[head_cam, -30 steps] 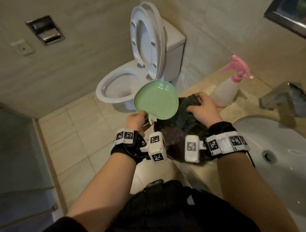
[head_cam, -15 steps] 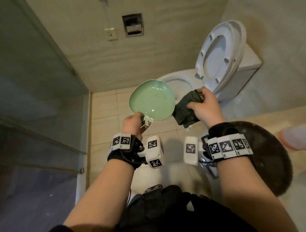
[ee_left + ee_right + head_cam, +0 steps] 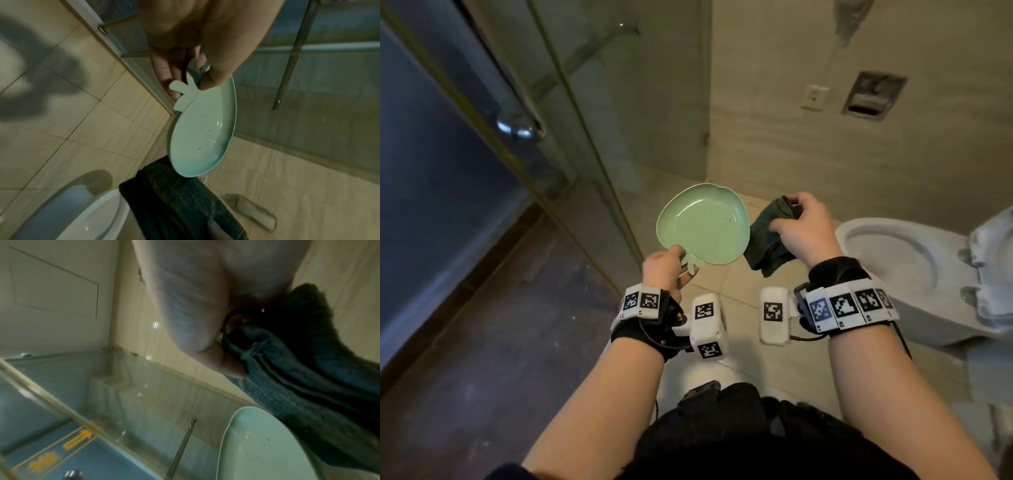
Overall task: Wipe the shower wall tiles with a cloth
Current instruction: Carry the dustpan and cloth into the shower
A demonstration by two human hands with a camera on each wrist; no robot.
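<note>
You are carrying the supplies toward the shower, with no wiping begun yet. Your right hand (image 3: 803,230) is gripping the dark folded cloth (image 3: 767,246), fingers curled round its upper fold so it is hanging beside the green dish (image 3: 703,228). Your left hand (image 3: 666,270) is pinching the dish's leaf-shaped handle. Next, you probably need to pass the glass shower door (image 3: 524,113) and reach the tiles.

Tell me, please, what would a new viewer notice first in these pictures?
First the pale green dish, held by its leaf-shaped handle in the left hand at the picture's centre. Beside it, the right hand grips a dark folded cloth. The glass shower door fills the left side, and a white toilet stands at the right.
</note>
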